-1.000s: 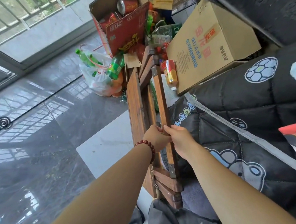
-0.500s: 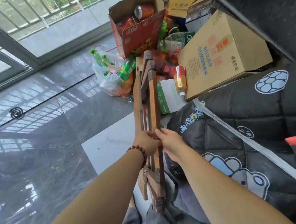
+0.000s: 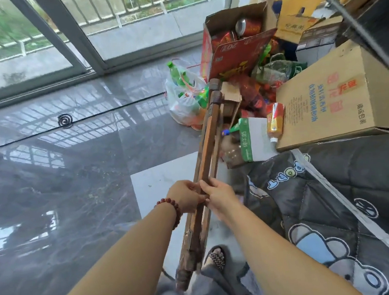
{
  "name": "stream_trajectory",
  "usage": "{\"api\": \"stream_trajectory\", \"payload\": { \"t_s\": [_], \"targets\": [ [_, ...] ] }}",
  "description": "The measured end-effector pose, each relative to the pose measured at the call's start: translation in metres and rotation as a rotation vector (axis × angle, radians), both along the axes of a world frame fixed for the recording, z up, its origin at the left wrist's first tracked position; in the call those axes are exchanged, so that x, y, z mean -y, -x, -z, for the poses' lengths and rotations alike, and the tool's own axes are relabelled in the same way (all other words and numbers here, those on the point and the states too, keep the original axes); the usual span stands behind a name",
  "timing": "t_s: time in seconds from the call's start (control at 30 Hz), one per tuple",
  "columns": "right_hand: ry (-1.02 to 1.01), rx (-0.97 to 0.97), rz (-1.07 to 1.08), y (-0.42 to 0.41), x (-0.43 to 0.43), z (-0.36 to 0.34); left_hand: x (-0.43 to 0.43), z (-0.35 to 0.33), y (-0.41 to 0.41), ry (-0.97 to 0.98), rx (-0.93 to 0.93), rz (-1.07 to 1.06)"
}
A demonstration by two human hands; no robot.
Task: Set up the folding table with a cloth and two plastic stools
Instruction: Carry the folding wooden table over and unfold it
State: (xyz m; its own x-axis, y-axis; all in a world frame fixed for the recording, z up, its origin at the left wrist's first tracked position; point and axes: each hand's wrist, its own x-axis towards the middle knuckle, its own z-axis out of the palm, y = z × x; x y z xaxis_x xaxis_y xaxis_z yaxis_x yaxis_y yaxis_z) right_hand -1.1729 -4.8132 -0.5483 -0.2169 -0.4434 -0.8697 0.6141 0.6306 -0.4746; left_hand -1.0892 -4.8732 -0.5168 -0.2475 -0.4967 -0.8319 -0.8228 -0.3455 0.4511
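A folded wooden table is seen edge-on, a long brown bundle of slats running from the clutter at the back down to my feet. My left hand, with a red bead bracelet on the wrist, grips its left side near the middle. Across from it, my right hand grips the right side at the same height. The table hangs tilted above the floor, its near end by my sandalled foot. No cloth or plastic stools show in view.
Cardboard boxes, a red box of cans and a plastic bag of green bottles crowd the back right. A dark quilted cover with cartoon prints fills the right. Glossy grey floor stretches left to sliding glass doors.
The table has swung from showing its slatted face to edge-on and tilted left. My view has turned left, bringing more floor and the glass doors in. Both hands keep their hold.
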Motion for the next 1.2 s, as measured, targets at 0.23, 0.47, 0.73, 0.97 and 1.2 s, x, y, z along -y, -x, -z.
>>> {"api": "stream_trajectory", "payload": {
  "t_s": [0.23,0.47,0.73,0.97,1.2],
  "targets": [
    [-0.026,-0.002,-0.003,-0.032,0.022,-0.015,0.016,0.0,-0.033,0.007,0.001,-0.046],
    [-0.029,-0.022,-0.038,-0.082,0.047,-0.028,0.038,-0.006,-0.088,0.008,-0.046,-0.077],
    [0.02,-0.057,-0.097,-0.178,0.089,-0.045,0.071,-0.016,-0.188,0.031,-0.105,-0.179],
    [0.049,-0.077,-0.205,-0.255,0.128,-0.047,0.101,-0.015,-0.269,0.062,-0.137,-0.273],
    [0.073,-0.095,-0.31,-0.333,0.154,-0.037,0.12,-0.009,-0.348,0.103,-0.109,-0.347]
  ]
}}
